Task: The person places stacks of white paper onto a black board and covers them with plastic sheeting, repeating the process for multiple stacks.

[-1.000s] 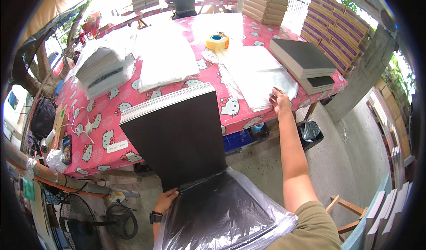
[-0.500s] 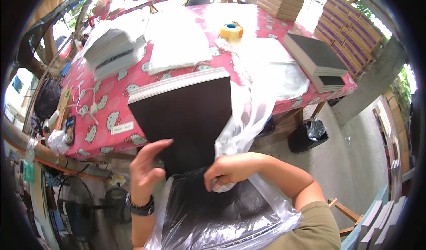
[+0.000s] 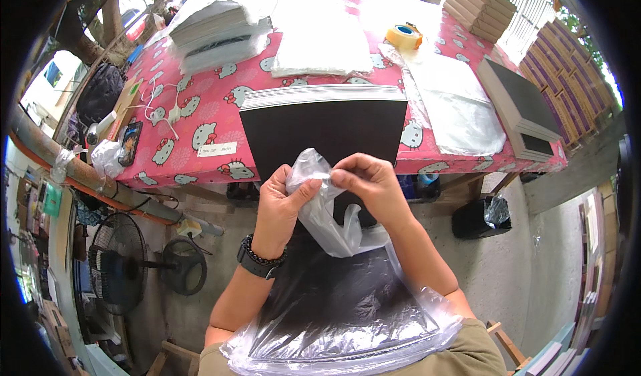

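My left hand (image 3: 279, 199) and my right hand (image 3: 364, 179) both pinch the top of a clear plastic bag (image 3: 327, 222), its crumpled film hanging between them. Behind it, a stack of black-covered books or pads (image 3: 320, 122) with white page edges leans against the table edge. Across my lap lies another black stack (image 3: 334, 309) wrapped in shiny clear plastic. A dark watch and a beaded bracelet circle my left wrist.
The pink patterned table (image 3: 220, 165) bears plastic-wrapped stacks (image 3: 220, 35), flat plastic bags (image 3: 461, 115), a tape roll (image 3: 404, 37), black-covered books (image 3: 521, 102) and a phone (image 3: 131, 142). A fan (image 3: 119, 262) stands at left, a black bin (image 3: 481, 219) at right.
My hands have come together, and the plastic bag has moved left, from the right side to in front of the black stack. My left hand now grips it too. The view has shifted.
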